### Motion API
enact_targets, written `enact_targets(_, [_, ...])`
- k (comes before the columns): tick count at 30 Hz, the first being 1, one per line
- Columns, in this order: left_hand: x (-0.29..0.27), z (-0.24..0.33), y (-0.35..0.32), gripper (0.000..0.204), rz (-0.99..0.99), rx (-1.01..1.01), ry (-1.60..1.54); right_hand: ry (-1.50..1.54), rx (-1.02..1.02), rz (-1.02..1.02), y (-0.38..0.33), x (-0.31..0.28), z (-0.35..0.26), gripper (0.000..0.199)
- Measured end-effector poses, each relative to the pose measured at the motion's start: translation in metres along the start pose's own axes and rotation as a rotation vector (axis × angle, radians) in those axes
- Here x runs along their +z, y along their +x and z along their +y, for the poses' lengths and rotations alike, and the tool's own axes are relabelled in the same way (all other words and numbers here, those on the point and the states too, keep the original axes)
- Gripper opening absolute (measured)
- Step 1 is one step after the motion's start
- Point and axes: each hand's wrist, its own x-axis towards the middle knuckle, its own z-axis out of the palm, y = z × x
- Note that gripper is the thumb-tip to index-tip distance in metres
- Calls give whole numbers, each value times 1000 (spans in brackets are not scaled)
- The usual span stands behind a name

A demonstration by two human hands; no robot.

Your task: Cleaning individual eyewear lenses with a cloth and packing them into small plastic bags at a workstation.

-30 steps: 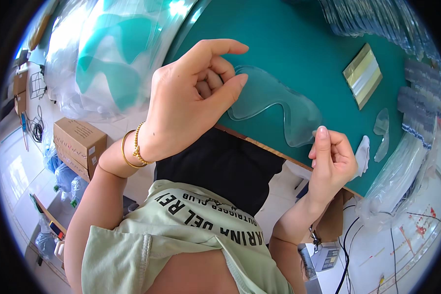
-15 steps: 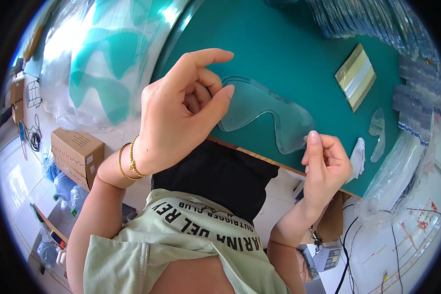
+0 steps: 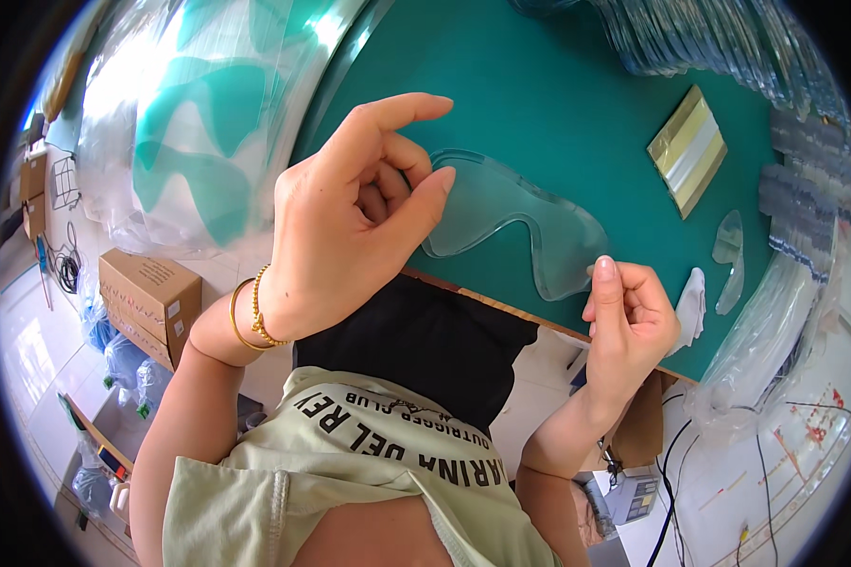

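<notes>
A clear goggle lens (image 3: 515,200), curved with a nose notch, is held over the green tabletop (image 3: 529,94) close to its front edge. Its left end lies behind the thumb and curled fingers of my left hand (image 3: 355,203), whose forefinger sticks out free above it. My right hand (image 3: 629,307) pinches the lens's lower right end between thumb and bent forefinger, the other fingers folded in. Where exactly the left fingertips grip is partly hidden.
Plastic-wrapped lens sheets (image 3: 199,123) are piled at the left. A yellowish reflective pad (image 3: 687,151), a loose clear piece (image 3: 728,260) and a white cloth (image 3: 690,310) lie on the right. Stacked clear lenses (image 3: 719,47) line the far right. A carton (image 3: 151,298) is on the floor.
Almost nothing differs. The lens and both hands have shifted by a hair, and the grip is the same.
</notes>
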Motion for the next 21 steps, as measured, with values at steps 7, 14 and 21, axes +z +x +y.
enact_targets(7, [-2,4,-1,45,-58,-28,62,-6,18,-9,0,1,-2,19])
enact_targets(14, [-1,2,-3,47,-41,-11,53,-267,-43,82,34,-23,-26,26])
enact_targets(21, [5,-1,-1,48,-16,53,64,-1064,-115,166,115,-22,-39,70])
